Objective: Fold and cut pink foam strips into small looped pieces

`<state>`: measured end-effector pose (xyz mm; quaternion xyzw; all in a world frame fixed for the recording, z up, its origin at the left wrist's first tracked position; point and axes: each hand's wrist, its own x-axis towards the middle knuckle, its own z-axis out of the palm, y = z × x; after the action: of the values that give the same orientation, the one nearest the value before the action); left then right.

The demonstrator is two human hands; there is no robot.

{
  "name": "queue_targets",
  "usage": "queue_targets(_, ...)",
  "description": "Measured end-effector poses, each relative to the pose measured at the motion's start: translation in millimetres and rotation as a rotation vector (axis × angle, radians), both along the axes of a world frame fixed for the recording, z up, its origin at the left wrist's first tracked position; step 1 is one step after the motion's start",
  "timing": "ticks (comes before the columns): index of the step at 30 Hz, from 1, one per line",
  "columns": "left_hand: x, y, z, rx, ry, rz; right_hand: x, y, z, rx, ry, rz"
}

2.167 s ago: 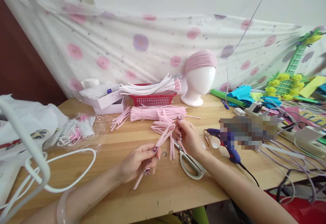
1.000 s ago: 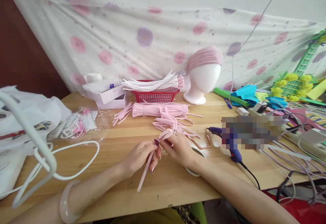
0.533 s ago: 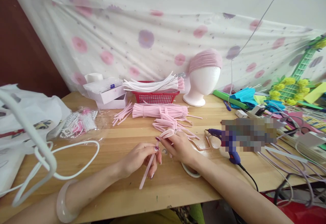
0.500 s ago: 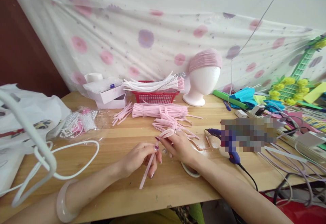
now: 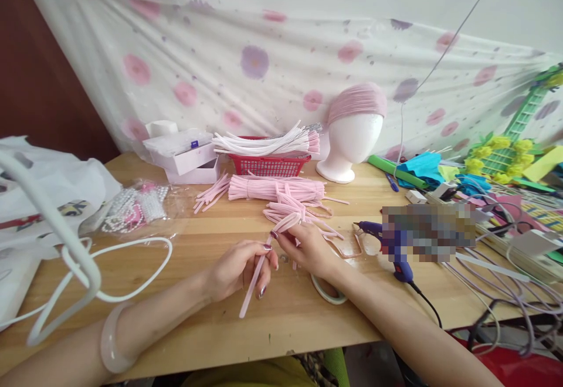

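A pink pipe cleaner [image 5: 250,293] slants down between my hands, its lower end hanging free above the table. My left hand [image 5: 246,267] pinches it between thumb and forefinger, the other fingers curled. Higher up, my right hand [image 5: 310,246] grips the same pipe cleaner, which bends into a loop beside the fingertips. Just beyond lie several loose pink pipe cleaners [image 5: 281,211] and a tied bundle of pink pipe cleaners [image 5: 277,189]. Under my right wrist a roll of tape [image 5: 328,293] lies partly hidden.
A red basket [image 5: 268,166] of white and pink pipe cleaners stands at the back, beside a white foam head [image 5: 352,141]. To the right lies a blue glue gun [image 5: 402,258] with its cord. A white cable [image 5: 145,287] and bagged beads [image 5: 136,211] occupy the left.
My hands have shifted only slightly, still on the pipe cleaner. Its loop by my right fingertips shows more clearly, and the camera view has moved a little.
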<state>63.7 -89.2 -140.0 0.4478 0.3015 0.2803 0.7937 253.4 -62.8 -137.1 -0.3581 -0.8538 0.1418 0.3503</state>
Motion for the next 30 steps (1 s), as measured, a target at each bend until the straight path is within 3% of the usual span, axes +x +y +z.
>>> queue_targets(4,1,-1,1.1,-0.024,0.020,0.004,0,1,0.3,0.105,-0.064,0.004)
queue_targets(9,3,0,-2.5,-0.016,0.044,0.062,4,3,-3.5,0.105,-0.039,-0.004)
queue_targets(18,3,-1,4.7,0.084,0.145,0.070,30,29,9.4,0.324,-0.141,-0.209)
queue_targets(23,2,-5,2.1,0.074,0.193,0.018,43,42,11.6,0.217,-0.290,-0.339)
queue_targets(26,0,-4,-0.2,0.066,0.223,-0.058,49,47,11.3,0.119,-0.366,-0.351)
queue_targets(30,-3,2,-2.3,0.086,0.268,-0.046,52,50,11.5,0.068,-0.363,-0.382)
